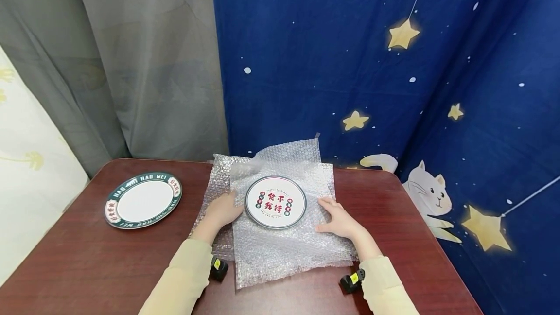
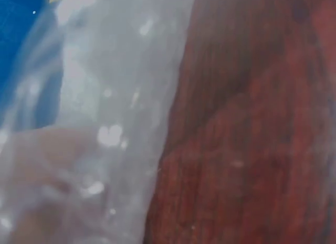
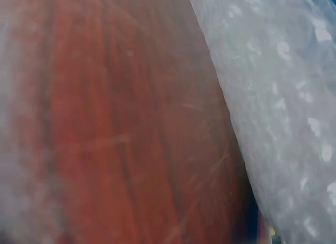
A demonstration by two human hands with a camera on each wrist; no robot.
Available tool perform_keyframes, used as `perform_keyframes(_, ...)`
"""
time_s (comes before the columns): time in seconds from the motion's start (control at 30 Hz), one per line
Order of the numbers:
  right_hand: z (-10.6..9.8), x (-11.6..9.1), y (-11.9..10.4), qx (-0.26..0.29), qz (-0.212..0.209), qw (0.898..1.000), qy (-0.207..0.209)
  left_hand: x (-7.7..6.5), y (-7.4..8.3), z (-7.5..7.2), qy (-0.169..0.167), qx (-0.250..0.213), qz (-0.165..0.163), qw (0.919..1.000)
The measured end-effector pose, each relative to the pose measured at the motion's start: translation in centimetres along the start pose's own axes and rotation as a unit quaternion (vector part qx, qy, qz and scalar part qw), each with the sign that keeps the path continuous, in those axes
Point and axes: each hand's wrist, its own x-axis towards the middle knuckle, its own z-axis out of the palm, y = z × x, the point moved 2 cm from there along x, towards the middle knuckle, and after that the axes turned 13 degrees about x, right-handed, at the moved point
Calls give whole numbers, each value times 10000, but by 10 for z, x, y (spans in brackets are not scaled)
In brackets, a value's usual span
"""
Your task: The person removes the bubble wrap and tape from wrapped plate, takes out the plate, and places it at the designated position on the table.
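Observation:
A round plate [image 1: 276,203] with a dark rim and red lettering lies on a sheet of bubble wrap [image 1: 275,256]. More bubble wrap [image 1: 223,244] sticks out beneath that sheet on the left and at the back. My left hand [image 1: 223,209] is at the wrap beside the plate's left edge, apart from the plate. Through clear plastic in the left wrist view, its fingers [image 2: 47,149] show blurred. On the wrap to the plate's right rests my right hand [image 1: 339,218], thumb and fingers spread. The right wrist view shows only bubble wrap [image 3: 278,107] and wood.
An oval plate [image 1: 144,201] with a green patterned rim lies at the left of the dark red wooden table [image 1: 148,261]. Behind the table hang a grey curtain [image 1: 162,77] and a blue star-patterned curtain [image 1: 315,77]. Each wrist carries a small black camera [image 1: 218,269].

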Motion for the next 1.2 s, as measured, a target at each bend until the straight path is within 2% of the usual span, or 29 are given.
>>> perform_keyframes(0.63,2,-9,-1,-64,-23,9997,-231,-21,0,0,288,-678,309,9968)
perform_keyframes(0.83,3,-11,-3,-173,-65,9994,-286,-25,0,-3,674,-922,355,9928)
perform_keyframes(1.07,6,-14,-9,-257,3,9991,-344,-33,8,-13,1473,-1003,400,9832)
perform_keyframes(1.2,7,-14,-11,-349,90,9987,-372,-36,15,-17,1688,-1212,187,9780)
